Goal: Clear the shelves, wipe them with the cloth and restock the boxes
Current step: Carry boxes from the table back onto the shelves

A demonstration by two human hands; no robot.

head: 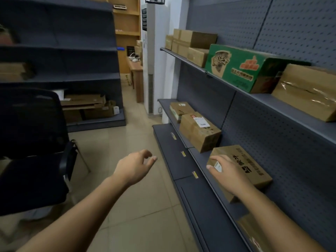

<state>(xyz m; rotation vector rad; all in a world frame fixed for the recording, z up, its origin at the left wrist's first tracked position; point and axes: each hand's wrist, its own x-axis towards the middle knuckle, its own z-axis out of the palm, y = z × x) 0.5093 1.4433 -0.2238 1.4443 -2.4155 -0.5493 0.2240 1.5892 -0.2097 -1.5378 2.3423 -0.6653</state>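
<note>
- The right hand (230, 172) lies flat on the near front corner of a brown box (241, 170) on the middle shelf (200, 161), fingers spread over its top and front edge, touching but not yet closed round it
- The left hand (135, 166) hangs over the floor beside the shelves, fingers loosely curled with a gap between thumb and forefinger, holding nothing
- The step looks like clearing: this box is the nearest one to lift off
- To do it well, bring the left hand across to the far front corner so both hands share the load, then slide the box forward a little before lifting, so that fingers can get under the bottom edge
- Lift straight out and low; the upper shelf (241, 90) with the green box (236, 68) hangs overhead
- A second brown box (199, 130) sits just beyond on the same shelf, close but apart, so pull toward the body rather than sideways
- No cloth is in view, so wiping has to wait
- The black chair (34, 142) stands to the left, a likely obstacle when turning with the box
</note>
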